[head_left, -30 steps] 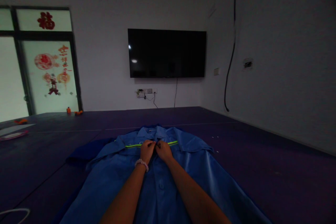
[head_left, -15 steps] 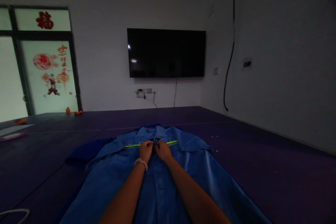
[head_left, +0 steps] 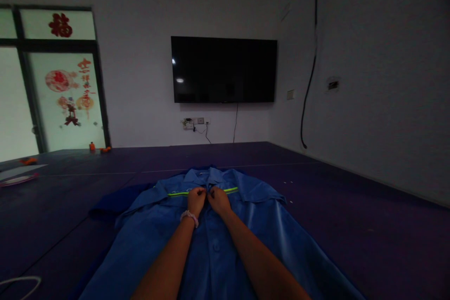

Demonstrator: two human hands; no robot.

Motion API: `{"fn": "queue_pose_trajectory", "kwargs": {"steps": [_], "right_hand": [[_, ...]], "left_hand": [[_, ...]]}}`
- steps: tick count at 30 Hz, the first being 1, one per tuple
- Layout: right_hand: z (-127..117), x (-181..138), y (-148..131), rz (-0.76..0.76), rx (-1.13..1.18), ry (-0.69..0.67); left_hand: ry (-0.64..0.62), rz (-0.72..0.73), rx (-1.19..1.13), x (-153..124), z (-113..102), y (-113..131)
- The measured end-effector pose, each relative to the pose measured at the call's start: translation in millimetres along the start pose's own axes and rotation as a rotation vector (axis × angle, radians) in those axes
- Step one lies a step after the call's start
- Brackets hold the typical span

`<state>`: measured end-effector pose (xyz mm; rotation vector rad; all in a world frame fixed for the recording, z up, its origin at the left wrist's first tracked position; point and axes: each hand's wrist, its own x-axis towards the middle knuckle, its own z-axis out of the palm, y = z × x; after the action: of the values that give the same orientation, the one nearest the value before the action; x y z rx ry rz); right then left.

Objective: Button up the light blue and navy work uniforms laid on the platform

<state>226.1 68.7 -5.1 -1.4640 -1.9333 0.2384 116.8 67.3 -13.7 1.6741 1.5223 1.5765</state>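
Observation:
A blue work shirt [head_left: 260,225] with a yellow-green reflective stripe lies flat, front up, on the dark purple surface [head_left: 351,206], collar pointing away from me. My left hand [head_left: 196,200], with a pale bracelet on the wrist, pinches the shirt's front placket at chest height. My right hand [head_left: 218,200] pinches the placket right beside it, fingertips almost touching the left hand's. Both hands have curled fingers closed on the fabric near a button.
A black wall screen [head_left: 224,69] hangs ahead above a socket with cables. A glass door [head_left: 66,98] with red decorations stands at the left. Small orange objects [head_left: 92,147] sit by the door. A white cord [head_left: 21,283] lies at the lower left.
Both hands stay pinched at the same spot on the shirt front; only slight finger and camera shifts show.

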Motion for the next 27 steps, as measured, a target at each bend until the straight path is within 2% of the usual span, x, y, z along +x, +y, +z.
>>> {"fn": "queue_pose_trajectory", "kwargs": {"steps": [9,27], "right_hand": [[-0.1,0.7,-0.2,0.013,0.007,0.019],[0.2,0.6,-0.5,0.028,0.000,0.025]], "left_hand": [[0.009,0.008,-0.027,-1.2,-2.3,6.5],[0.022,0.029,-0.024,-0.5,-0.3,4.7]]}}
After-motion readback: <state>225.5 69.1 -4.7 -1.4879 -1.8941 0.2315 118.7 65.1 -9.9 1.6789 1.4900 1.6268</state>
